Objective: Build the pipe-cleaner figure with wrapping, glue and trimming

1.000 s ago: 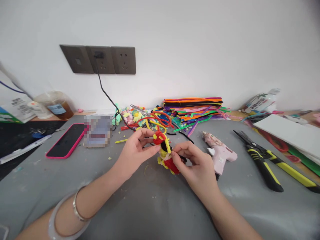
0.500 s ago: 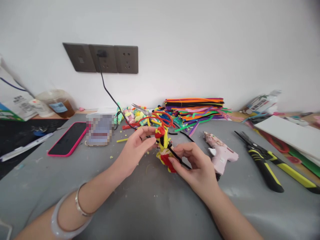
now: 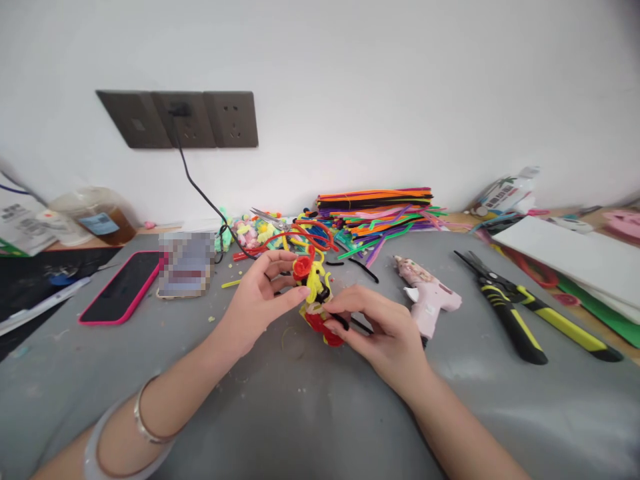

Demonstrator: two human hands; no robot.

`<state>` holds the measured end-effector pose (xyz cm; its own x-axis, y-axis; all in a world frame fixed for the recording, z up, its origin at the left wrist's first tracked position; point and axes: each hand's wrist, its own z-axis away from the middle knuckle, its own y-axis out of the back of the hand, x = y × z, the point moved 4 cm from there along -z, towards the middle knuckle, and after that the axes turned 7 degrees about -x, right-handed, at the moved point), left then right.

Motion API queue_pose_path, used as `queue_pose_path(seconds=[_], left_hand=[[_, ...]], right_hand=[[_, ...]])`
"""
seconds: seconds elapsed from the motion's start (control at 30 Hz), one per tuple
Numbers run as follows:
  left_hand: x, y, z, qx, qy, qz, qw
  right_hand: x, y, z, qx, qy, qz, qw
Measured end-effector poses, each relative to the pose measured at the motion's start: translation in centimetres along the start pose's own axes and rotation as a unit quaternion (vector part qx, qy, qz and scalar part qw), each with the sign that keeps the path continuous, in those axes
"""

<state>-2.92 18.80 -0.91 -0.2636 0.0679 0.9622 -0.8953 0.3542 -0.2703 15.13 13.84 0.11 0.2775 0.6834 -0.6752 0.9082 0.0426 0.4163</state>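
Note:
Over the grey mat, a small figure of red, yellow and black pipe cleaners is held up between my hands. My left hand grips its upper left side, thumb in front and fingers behind. At its lower right, my right hand pinches a black pipe cleaner between thumb and forefinger, close against the red part. My fingers hide some of the figure and most of that black strand. Another short black piece lies on the mat just behind.
Bundled colourful pipe cleaners lie by the wall, with scissors and loose scraps to their left. A pink glue gun and yellow-black pliers rest at right. Two phones, one pink-cased, and a drink cup are at left.
The view has turned slightly right. My right fingertips have come closer to the figure's middle, and the black pipe cleaner between them now shows as a short, curved length instead of a long straight one.

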Motion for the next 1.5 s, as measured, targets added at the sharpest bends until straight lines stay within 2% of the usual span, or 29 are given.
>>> queue_pose_path(seconds=[0.2,0.83,1.13,1.3,1.5], left_hand=[[0.0,0.0,0.0,-0.013,-0.007,0.006,1.000],[0.4,-0.8,0.3,-0.082,-0.062,-0.012,0.995],[0.1,-0.8,0.3,-0.119,-0.072,-0.009,0.990],[-0.1,-0.5,0.3,-0.100,-0.069,-0.014,0.992],[0.0,-0.5,0.2,-0.039,-0.040,-0.032,0.998]], right_hand=[[0.3,0.1,0.2,0.012,-0.021,0.019,1.000],[-0.9,0.5,-0.1,-0.007,0.055,0.076,0.996],[-1.0,0.4,0.1,-0.005,0.062,0.104,0.993],[-0.9,0.4,0.2,-0.010,0.072,0.111,0.991],[-0.6,0.3,-0.1,-0.021,0.070,0.104,0.992]])
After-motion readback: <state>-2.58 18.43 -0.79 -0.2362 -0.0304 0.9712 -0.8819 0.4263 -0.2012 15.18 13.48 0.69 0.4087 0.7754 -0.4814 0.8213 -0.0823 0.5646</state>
